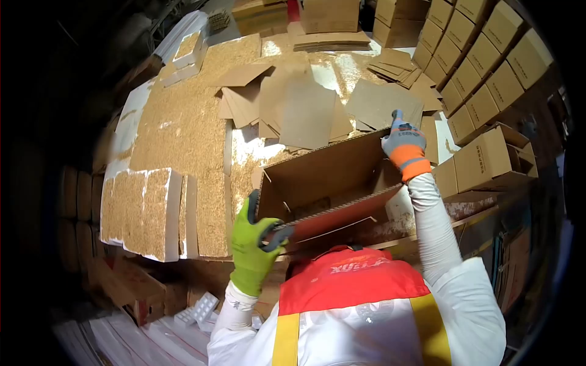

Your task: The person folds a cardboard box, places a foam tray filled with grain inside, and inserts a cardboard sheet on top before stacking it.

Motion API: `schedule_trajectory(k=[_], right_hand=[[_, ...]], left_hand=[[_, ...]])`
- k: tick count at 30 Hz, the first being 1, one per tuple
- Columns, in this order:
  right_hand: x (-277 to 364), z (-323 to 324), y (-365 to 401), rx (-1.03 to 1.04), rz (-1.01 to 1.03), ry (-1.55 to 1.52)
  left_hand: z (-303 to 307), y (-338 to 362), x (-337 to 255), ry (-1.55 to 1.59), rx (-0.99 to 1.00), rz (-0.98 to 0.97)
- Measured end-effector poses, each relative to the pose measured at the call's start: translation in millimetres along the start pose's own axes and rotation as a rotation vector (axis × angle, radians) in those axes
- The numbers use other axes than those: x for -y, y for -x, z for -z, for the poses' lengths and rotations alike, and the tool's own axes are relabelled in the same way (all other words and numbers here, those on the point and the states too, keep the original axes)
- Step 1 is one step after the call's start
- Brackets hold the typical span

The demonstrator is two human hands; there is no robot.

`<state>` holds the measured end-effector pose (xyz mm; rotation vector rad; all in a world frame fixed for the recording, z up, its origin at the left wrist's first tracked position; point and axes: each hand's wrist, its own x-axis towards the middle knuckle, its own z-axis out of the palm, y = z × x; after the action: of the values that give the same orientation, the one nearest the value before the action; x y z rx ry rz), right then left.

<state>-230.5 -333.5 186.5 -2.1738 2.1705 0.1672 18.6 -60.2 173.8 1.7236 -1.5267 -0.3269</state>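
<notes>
Cardboard box sits open on the chip-strewn table between both hands: left hand (green glove) clamps its near corner, right hand grips the far edge, fingers closed.

One head cam, fisheye, worn on your head: faces forward and steeply down. Your red-and-yellow vest fills the bottom edge, open brown cardboard box close at centre, chip-strewn worktable running away up-frame.
</notes>
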Motion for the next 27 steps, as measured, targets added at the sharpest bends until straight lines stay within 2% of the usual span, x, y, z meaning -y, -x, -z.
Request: schedule_trajectory(k=[1, 4, 7, 9, 11, 13, 15, 17, 18, 21, 22, 23, 25, 27], right_hand=[[-1, 0, 1, -0.016, -0.016, -0.094], [-12, -18, 5, -0.068, -0.048, -0.402], [-34, -16, 30, -0.091, 0.123, -0.925], [-58, -21, 44, -0.166, 0.422, -1.106], [-68, -7, 71, -0.126, 0.759, -0.849], [-71, 2, 90, -0.18, 0.855, -0.698], [-71, 1, 97, -0.065, 1.0, -0.645], [-67, -13, 99, -0.039, 1.169, -0.338], [-70, -18, 96, 0.013, 1.163, -0.349], [-59, -4, 68, 0.373, 1.131, -0.388], [-53, -7, 52, 0.633, 0.898, -0.533], [-41, -15, 35, 0.709, 0.915, -0.549], [-27, -11, 29, 0.636, 0.884, -0.353], [-31, -27, 30, 0.366, 1.047, -0.338]], left_hand=[[-4, 3, -8, -0.188, -0.02, -0.111], [-3, -3, 7, -0.108, -0.044, -0.161], [10, -19, 13, 0.081, 0.009, -0.105], [8, -17, 20, 0.104, -0.019, -0.155], [4, -12, 25, 0.112, -0.065, -0.174], [-3, -6, 28, 0.119, -0.123, -0.187], [-10, -2, 29, 0.078, -0.01, -0.274], [-1, -16, 4, -0.099, 0.244, -0.373], [1, -21, -2, -0.076, 0.312, -0.386], [3, -30, 15, 0.067, 0.457, -0.352], [1, -38, 21, 0.145, 0.413, -0.249], [-7, -43, 20, 0.368, 0.42, 0.359], [-25, -52, 21, 0.178, 0.247, 0.309], [-44, -49, 18, -0.176, -0.101, -0.099]])
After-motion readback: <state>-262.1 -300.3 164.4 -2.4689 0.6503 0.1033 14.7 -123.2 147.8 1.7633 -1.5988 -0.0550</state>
